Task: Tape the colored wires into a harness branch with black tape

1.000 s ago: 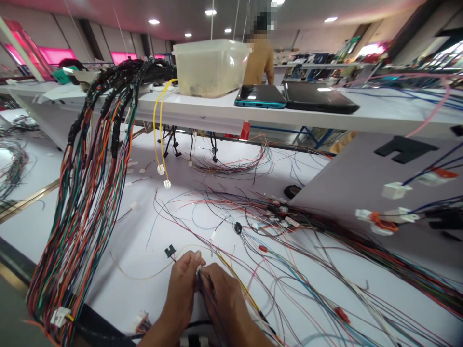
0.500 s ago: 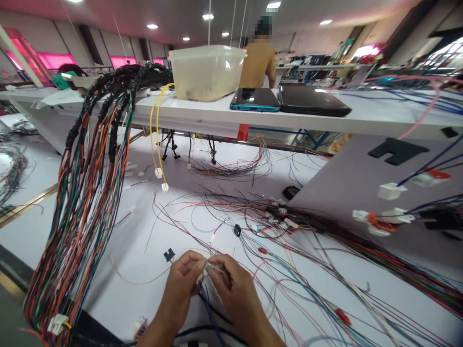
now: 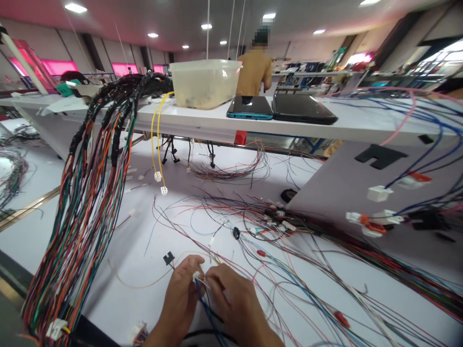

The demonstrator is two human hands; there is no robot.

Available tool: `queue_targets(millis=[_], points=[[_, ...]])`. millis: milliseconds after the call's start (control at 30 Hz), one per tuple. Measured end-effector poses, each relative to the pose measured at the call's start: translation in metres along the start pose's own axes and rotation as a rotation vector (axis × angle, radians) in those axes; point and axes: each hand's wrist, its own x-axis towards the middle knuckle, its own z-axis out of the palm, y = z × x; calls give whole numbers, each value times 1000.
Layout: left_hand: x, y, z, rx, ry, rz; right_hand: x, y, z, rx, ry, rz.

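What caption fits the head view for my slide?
Left hand and right hand hold a white connector with blue wires above a white bench strewn with colored wires.

Left hand [image 3: 180,294]: low in the view, just left of centre, back turned up and fingers curled inward.
Left fingertips [image 3: 193,262]: pressed together in a tight pinch.
Right hand [image 3: 233,299]: low in the view, just right of centre, knuckles up and angled toward the left hand.
Right fingertips [image 3: 213,275]: curled down and inward in a pinch, just beside the left fingertips.
Left forearm [image 3: 157,335]: bare, entering from the bottom edge.
Right forearm [image 3: 264,335]: bare, entering from the bottom edge and slanting inward.
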Motion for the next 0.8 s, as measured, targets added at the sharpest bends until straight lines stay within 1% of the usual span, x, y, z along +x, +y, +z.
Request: queue_targets(millis=[100,267,367,467,533,700,733,800], points=[[1,1,-1,18,-20,-6,-2,-1,4,-49,-20,-54],[3,0,-3,172,30,23,1,-3,6,-123,5,-92],[3,1,-3,224,33,39,2,-5,8,-122,32,-107],[0,2,-1,342,51,118,1,-5,14,-143,62,-74],[-1,3,1,385,82,147,0,-3,17,-147,58,-47],[-1,1,1,270,143,89,-1,0,15,64,-46,159],[-1,1,1,264,147,84,-1,0,14,84,-43,170],[0,0,0,262,130,79,-3,1,15,81,-14,143]])
